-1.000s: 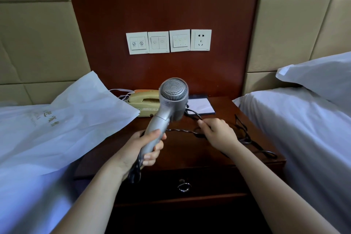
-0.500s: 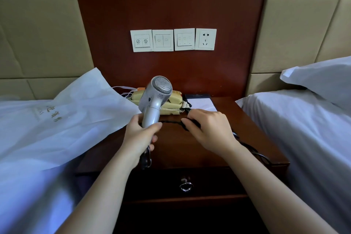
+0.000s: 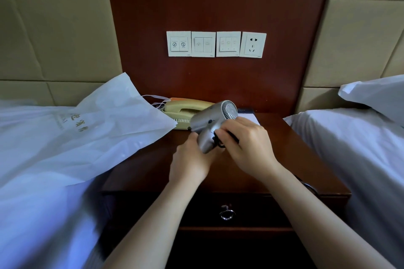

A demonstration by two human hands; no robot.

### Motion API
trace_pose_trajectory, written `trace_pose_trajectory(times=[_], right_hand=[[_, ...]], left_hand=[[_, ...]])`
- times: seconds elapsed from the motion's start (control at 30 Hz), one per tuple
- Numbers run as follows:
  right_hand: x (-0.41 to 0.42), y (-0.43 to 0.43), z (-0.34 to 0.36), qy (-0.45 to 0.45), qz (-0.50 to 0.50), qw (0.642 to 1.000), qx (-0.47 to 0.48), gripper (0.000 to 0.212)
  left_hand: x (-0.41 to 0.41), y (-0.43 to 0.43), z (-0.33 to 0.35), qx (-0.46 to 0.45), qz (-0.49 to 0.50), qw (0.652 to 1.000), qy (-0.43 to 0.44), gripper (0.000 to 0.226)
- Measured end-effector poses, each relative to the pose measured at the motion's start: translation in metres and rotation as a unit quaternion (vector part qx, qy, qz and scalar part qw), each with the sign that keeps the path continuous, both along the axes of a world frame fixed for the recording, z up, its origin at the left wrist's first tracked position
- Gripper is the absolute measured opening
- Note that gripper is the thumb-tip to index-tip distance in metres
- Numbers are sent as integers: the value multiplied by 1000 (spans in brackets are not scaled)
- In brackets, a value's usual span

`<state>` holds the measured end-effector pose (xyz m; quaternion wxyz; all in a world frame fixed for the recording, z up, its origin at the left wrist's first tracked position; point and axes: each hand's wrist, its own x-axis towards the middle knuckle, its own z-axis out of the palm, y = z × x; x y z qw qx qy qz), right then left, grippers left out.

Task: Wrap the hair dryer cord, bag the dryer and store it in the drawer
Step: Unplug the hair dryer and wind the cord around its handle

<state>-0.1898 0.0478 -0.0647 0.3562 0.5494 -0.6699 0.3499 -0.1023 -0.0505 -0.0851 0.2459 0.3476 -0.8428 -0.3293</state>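
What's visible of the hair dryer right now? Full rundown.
The hair dryer is silver-grey, apparently metallic-finish plastic, with a round perforated grille at its upper-right end and a small dark button on the side. It is tilted, held over the nightstand in front of the telephone. The left hand grips the handle's lower end; the right hand holds the black cord against the handle.

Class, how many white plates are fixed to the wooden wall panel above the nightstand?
4, side by side in one row: three switch plates, then a socket plate at the right end.
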Motion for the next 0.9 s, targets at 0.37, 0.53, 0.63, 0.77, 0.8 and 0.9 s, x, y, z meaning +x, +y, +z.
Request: trace_pose_trajectory(times=[0.37, 0.53, 0.63, 0.77, 0.8, 0.9], right_hand=[[-7, 15, 10, -3, -60, 997, 45, 35], [-26, 24, 6, 16, -137, 990, 33, 36], [-37, 32, 11, 2, -189, 982, 1, 37], [-49, 40, 6, 17, -222, 975, -3, 41], [-51, 40, 3, 23, -230, 973, -1, 42], [-61, 45, 0, -1, -253, 967, -28, 46]], left_hand=[[0, 2, 7, -77, -16, 996, -50, 30], [7, -9, 5, -89, 0, 993, -71, 37], [9, -17, 6, -66, -19, 993, -101, 38], [20, -24, 5, -57, -39, 990, -126, 30], [22, -25, 5, -61, -47, 990, -115, 30], [34, -27, 12, -52, -80, 992, -78, 36]])
